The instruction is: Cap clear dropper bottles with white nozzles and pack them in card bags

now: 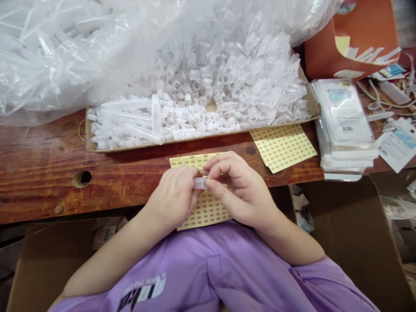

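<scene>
Both of my hands meet over a yellow sticker sheet (211, 212) printed with rows of small dark ovals. My left hand (175, 188) is closed around a translucent plastic tube (199, 183), and only its end shows past the fingers. Thumb and fingertips of my right hand (240, 186) pinch at that end of the tube; whether a small sticker sits between them I cannot make out. Beyond my hands, a shallow cardboard tray (130, 148) holds small white plastic pieces, several longer tubes (130, 117) and a heap of clear ribbed caps (234, 82).
A large clear plastic bag (58, 56) covers the back left. More sticker sheets (282, 145) lie right of the tray, beside a stack of packaged cards (344, 117). An orange bin (354, 39) stands back right. The wooden table (39, 173) has a round hole (82, 178) at left.
</scene>
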A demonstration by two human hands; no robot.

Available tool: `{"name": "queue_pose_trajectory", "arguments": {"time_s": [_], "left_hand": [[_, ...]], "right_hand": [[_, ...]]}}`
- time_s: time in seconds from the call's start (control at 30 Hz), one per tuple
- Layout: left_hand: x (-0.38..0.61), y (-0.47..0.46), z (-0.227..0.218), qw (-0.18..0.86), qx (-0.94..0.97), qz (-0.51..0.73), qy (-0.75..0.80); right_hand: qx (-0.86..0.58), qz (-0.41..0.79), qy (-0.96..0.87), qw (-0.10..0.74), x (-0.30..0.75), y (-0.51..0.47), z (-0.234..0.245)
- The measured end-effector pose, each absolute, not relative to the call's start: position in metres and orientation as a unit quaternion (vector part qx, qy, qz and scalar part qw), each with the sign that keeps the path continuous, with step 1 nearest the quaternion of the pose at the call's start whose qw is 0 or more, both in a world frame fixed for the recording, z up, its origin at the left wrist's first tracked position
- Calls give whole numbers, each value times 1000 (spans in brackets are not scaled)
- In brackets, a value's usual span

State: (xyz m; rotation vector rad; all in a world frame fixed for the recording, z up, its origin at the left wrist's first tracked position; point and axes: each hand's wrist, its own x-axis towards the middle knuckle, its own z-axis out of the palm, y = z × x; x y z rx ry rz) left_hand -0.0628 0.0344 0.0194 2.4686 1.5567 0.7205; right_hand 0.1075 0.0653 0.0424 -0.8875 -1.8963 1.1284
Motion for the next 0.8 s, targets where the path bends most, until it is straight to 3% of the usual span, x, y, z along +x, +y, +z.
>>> {"name": "queue_pose_trajectory", "arguments": {"time_s": [0.27, 0.4, 0.5, 0.6, 0.67, 0.73, 0.8], "left_hand": [[-63, 35, 22, 77, 815, 231, 526], [-63, 35, 21, 91, 820, 220, 520], [-68, 30, 26, 141, 813, 222, 519], [-82, 31, 46, 201, 802, 241, 509], [-95, 44, 65, 170, 808, 248, 507], [-109, 69, 82, 57, 834, 234, 497], [-118, 104, 95, -42, 841, 144, 519]], "right_hand": [[-397, 517, -636, 413, 106, 61, 26], [-426, 391, -693, 431, 108, 68, 22], [-419, 301, -773, 370, 105, 75, 21], [-434, 303, -792, 306, 100, 78, 18], [-446, 321, -783, 292, 98, 78, 15], [-457, 342, -768, 291, 98, 77, 12], [-463, 351, -759, 294, 98, 76, 9]]}}
